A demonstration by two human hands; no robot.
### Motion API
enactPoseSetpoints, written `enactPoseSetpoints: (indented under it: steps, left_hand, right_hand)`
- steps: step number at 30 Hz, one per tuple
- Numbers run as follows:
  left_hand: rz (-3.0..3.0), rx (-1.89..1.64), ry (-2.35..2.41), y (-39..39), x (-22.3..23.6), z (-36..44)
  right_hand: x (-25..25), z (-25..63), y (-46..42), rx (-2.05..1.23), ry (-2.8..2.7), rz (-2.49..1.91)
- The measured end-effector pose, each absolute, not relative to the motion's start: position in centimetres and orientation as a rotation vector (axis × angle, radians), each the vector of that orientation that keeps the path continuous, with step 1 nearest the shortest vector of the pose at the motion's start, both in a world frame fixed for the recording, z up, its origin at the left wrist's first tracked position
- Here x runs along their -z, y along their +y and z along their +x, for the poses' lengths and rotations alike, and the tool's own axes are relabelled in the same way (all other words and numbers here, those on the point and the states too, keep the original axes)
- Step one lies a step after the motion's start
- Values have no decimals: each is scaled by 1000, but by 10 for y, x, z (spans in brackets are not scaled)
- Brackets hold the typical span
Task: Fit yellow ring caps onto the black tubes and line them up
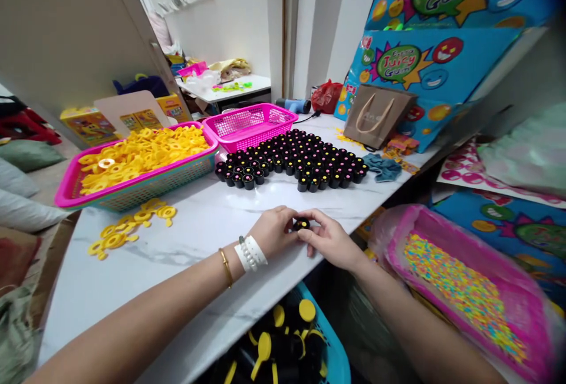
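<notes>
A small black cylinder with a yellow top is pinched between the fingertips of my left hand and my right hand. Both hands rest just above the near edge of the white marble table. Farther back, many similar black cylinders with coloured dots stand upright in a dense group. Yellow plastic rings with tabs fill a pink basket, and more of them lie loose on the table, left of my hands.
A second pink basket stands behind the rings. A blue tub of yellow-capped black pieces sits below the table edge. To the right are a pink tray of coloured sprinkles, a paper bag, and Juicy Gum cardboard packaging.
</notes>
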State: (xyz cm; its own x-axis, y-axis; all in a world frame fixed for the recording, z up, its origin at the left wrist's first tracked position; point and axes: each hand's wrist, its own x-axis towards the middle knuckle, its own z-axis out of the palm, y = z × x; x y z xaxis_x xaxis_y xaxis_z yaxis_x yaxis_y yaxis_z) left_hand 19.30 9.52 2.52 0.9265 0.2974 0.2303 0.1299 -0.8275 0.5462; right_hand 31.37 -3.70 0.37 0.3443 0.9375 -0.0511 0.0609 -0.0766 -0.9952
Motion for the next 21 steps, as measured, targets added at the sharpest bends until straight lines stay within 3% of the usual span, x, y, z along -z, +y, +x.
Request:
enactPoseSetpoints:
  steps: [4,8,14,21]
  left_hand:
    - [2458,-356,187,113,-27,214]
    - [2440,-614,629,135,-22,249]
    - [2491,-647,774,149,-3,292]
    - [2512,-626,785,145,-1,284]
  right_hand:
    - [-4,330,-43,-638,-1007,-1706]
    - [-2,334,-42,-218,-1168,-1884]
    - [2,327,-40,-194,-1250,-1908]
    - [5,330,-45,-200,-1309,-1834]
